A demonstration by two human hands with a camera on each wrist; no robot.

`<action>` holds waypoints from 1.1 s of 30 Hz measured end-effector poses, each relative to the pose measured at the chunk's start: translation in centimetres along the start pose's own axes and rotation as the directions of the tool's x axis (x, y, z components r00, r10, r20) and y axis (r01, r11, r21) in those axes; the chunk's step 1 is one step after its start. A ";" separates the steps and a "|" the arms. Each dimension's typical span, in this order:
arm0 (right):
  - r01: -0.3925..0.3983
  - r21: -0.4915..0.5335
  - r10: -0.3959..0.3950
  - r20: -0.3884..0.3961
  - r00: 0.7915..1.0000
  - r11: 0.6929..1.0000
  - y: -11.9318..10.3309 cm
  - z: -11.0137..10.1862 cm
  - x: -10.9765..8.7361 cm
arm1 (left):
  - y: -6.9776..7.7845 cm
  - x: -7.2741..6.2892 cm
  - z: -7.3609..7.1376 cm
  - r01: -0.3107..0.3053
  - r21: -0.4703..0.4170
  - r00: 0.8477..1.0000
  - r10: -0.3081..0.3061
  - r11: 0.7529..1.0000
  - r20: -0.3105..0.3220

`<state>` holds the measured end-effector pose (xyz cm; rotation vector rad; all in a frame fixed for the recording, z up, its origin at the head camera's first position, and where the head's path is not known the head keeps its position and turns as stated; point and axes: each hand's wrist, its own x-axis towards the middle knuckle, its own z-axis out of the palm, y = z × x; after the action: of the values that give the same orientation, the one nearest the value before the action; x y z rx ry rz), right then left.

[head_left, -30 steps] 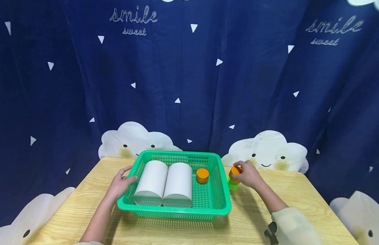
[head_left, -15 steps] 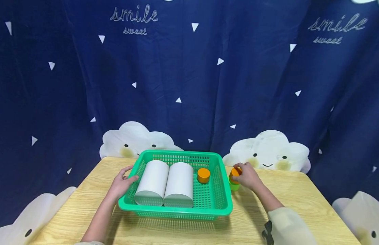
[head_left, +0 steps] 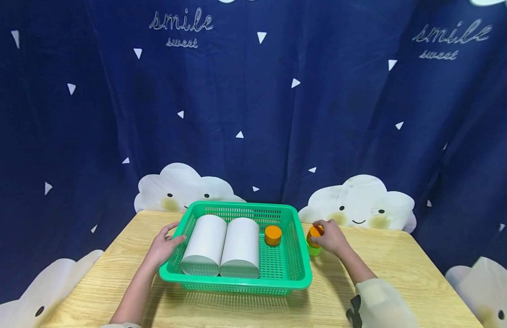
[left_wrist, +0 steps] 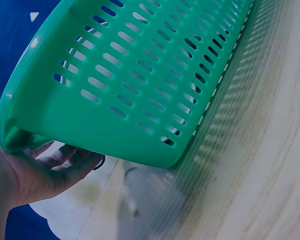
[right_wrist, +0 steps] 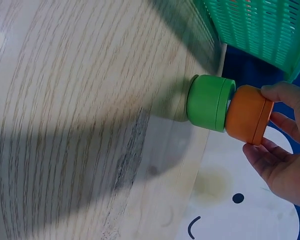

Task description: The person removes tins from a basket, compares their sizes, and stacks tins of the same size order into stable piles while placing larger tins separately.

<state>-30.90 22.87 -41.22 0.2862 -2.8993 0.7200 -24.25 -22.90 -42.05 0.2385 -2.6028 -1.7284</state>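
My right hand [head_left: 332,238] pinches an orange round lidded container [right_wrist: 249,115] between thumb and fingers. It sits on, or right at the top of, a green container [right_wrist: 210,102] of the same shape, standing on the table just right of the basket. On the other side my left hand [head_left: 163,246] holds the left edge of the green plastic basket [head_left: 237,287], thumb over the rim and fingers along the outside wall. Inside the basket lie two white cylinders [head_left: 205,243] side by side. A second orange container [head_left: 272,235] stands to their right, near the back wall.
The basket rests on a light wooden table [head_left: 384,273]. Behind the table's far edge hangs a dark blue curtain [head_left: 237,91] printed with white clouds and triangles. Slotted walls surround the basket's contents.
The right hand has lowered slightly with the orange container over the green one. The left hand keeps its place on the basket, and the whole view has shifted a little.
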 end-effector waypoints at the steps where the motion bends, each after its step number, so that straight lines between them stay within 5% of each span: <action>1: -0.001 -0.001 0.001 0.002 1.000 1.000 0.0 0.1 0.0 | 0.0 0.0 0.0 0.001 -0.001 1.000 -0.001 1.000 0.000; 33: -0.007 0.047 0.008 -0.035 0.999 0.999 0.0 1.0 -0.4 | 0.0 0.0 0.0 0.005 -0.006 1.000 -0.005 1.000 -0.002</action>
<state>-30.62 22.43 -42.10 0.2655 -2.8554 0.7871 -24.22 -22.85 -42.02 0.2476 -2.5975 -1.7361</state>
